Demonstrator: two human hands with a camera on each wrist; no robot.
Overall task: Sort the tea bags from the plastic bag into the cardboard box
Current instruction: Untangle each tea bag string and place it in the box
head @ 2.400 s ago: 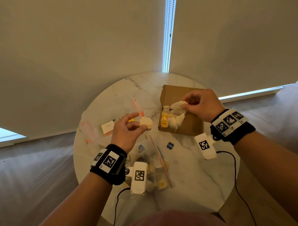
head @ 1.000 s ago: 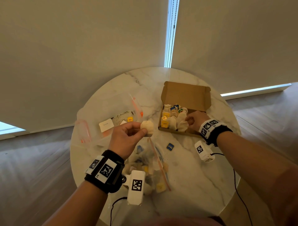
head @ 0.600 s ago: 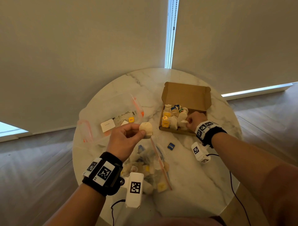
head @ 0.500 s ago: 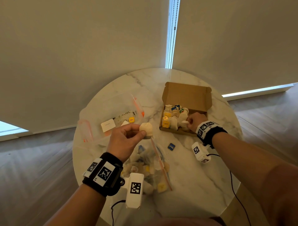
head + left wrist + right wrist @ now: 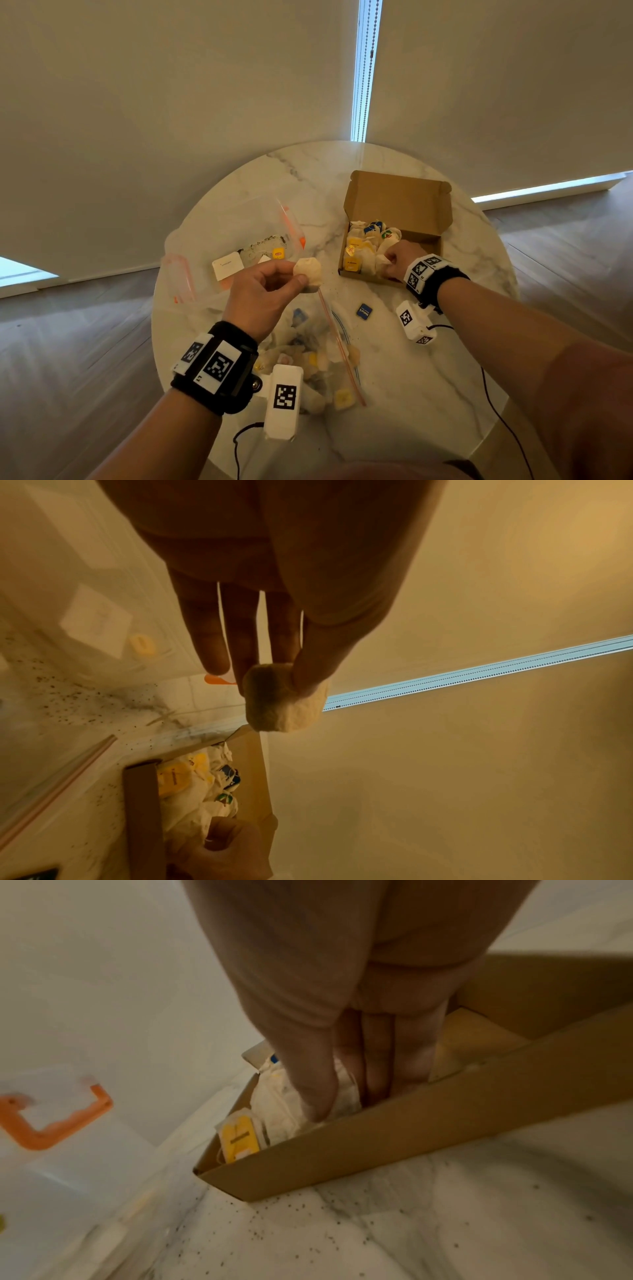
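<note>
The open cardboard box [image 5: 397, 198] sits at the table's back right, with several tea bags packed in its left half. My right hand [image 5: 387, 262] reaches into it near the front wall, thumb and fingers pinching a white tea bag [image 5: 281, 1104] down among the others. My left hand [image 5: 293, 275] hovers left of the box, above the table's middle. It pinches a pale round tea bag [image 5: 310, 272] between thumb and fingertips [image 5: 308, 674]. The clear plastic bag [image 5: 308, 359] holding several more tea bags lies under my left wrist.
A second clear bag [image 5: 236, 233] with an orange zip lies at the back left, with a white card [image 5: 227, 265] and a yellow tag inside. A loose blue tag [image 5: 364, 311] lies before the box. Tea dust speckles the round marble table [image 5: 428, 394].
My right hand has come down from above the box into it with its tea bag and stays near the front wall. The left hand keeps its tea bag almost still.
</note>
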